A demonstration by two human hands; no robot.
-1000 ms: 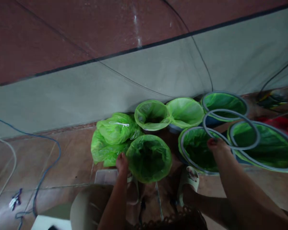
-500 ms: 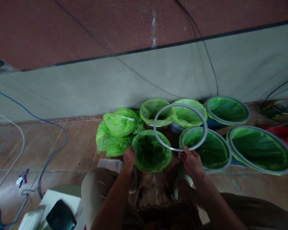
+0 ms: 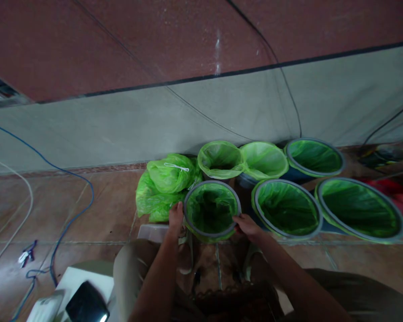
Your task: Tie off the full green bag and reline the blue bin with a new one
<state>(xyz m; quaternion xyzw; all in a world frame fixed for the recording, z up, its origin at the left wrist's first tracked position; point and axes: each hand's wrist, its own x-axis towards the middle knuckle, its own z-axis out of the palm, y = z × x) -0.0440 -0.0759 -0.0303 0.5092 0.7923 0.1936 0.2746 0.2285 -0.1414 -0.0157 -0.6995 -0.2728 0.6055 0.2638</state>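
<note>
A round bin with a green bag lining it stands between my feet, and a grey ring lies around its mouth over the bag's edge. My right hand is closed on the ring's right side, with thumb and fingers at the rim. At the left side of the same bin is my left hand, its fingers curled close to the rim and partly hidden. What those fingers grip, if anything, cannot be made out. Left of the bin sits a heap of green plastic bags with a white tie.
Two green-lined bins without rings stand by the wall. Ringed bins stand to the right. A clear plastic box, a blue cable, keys and a white box with a dark device are at the left.
The grey ring has come down leftward with my right hand, from above the bins onto the mouth of the bin before me. My left hand has shifted slightly left.
</note>
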